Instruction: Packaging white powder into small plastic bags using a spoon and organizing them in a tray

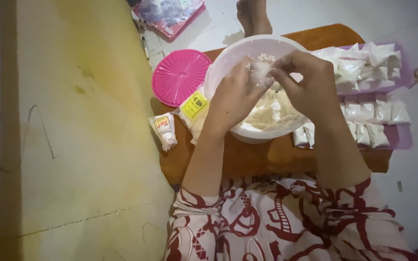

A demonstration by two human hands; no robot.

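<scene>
Your left hand [234, 96] and right hand [306, 84] meet above the white bowl [228, 58], both pinching one small clear plastic bag [261, 71] of white powder between closed fingertips. The bowl, part full of pale powder, stands on a low brown counter [267, 157]. A round pink lid [180, 76] lies to its left; filled packets [373, 116] line a purple tray [402, 137] to its right.

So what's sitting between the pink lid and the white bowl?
In the head view, a yellow-labelled packet lies between the pink lid and the white bowl.
</scene>
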